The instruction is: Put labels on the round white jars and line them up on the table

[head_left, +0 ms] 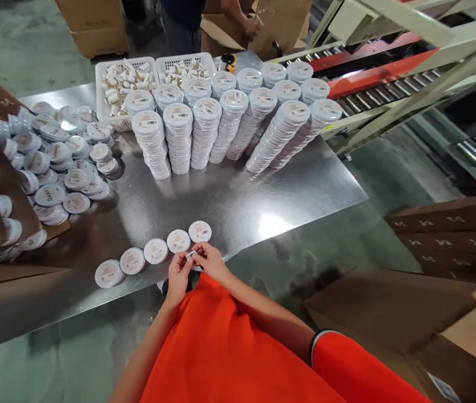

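Observation:
Close to my body, my left hand point(179, 271) and my right hand point(209, 258) pinch a small white label point(191, 255) between their fingertips. Dark print shows on it, too small to read. Just beyond my fingers, at the table's near edge, a slanting row of round white tubs lies flat. The right end tub point(200, 231) carries a barcode sticker, while the left end tub point(109, 273) shows only printed text. Part of another white thing shows under my right hand, mostly hidden.
Tall stacks of round tubs point(178, 134) stand on the metal table point(238, 207). Left lies a heap of loose tubs point(59, 151) beside an open carton point(11, 274). Behind are white baskets point(99, 92) of small white-and-gold pieces, a co-worker point(183, 22) and a roller conveyor point(384, 89). Cartons point(451, 224) stand right.

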The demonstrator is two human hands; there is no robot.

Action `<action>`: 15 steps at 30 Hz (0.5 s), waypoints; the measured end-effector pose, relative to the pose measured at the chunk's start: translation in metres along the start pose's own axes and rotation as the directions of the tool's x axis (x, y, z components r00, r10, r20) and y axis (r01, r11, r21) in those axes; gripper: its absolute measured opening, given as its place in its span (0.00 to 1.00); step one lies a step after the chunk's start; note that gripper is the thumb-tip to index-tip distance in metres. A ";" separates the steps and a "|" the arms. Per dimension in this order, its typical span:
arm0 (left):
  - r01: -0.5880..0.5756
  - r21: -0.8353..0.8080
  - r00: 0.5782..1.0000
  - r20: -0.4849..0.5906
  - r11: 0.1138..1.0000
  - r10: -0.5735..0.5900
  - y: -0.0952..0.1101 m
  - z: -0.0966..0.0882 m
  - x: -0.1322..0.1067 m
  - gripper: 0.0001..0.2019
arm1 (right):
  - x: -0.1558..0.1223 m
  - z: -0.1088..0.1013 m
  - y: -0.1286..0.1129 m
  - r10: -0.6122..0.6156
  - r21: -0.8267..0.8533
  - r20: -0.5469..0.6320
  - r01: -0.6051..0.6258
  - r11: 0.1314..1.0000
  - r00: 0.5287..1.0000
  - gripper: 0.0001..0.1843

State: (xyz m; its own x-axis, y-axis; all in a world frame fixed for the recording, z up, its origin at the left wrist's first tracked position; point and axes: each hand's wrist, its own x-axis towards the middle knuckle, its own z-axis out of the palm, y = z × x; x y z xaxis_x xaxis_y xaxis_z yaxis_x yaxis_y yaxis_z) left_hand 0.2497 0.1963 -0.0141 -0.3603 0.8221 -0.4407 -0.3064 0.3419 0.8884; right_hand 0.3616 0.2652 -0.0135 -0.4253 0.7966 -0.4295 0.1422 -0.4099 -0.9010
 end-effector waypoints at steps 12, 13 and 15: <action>0.037 0.347 0.989 -0.145 0.937 0.014 -0.005 -0.013 -0.003 0.22 | -0.003 0.017 0.007 -0.072 -0.277 -0.079 0.047 0.960 0.994 0.07; 0.053 0.383 0.986 -0.166 0.922 0.012 -0.006 -0.016 -0.003 0.22 | 0.002 0.016 0.008 -0.083 -0.315 -0.106 0.045 0.948 0.991 0.07; 0.072 0.458 0.977 -0.211 0.886 0.030 -0.011 -0.022 -0.001 0.23 | 0.015 0.012 0.011 -0.110 -0.411 -0.184 0.025 0.911 0.977 0.08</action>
State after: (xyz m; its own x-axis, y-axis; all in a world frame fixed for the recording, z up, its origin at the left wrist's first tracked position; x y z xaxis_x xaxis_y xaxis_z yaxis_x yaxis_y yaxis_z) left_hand 0.2338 0.1813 -0.0258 -0.5473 0.7173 -0.4312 0.1060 0.5705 0.8144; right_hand 0.3458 0.2671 -0.0285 -0.2667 0.9049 -0.3316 0.4864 -0.1707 -0.8569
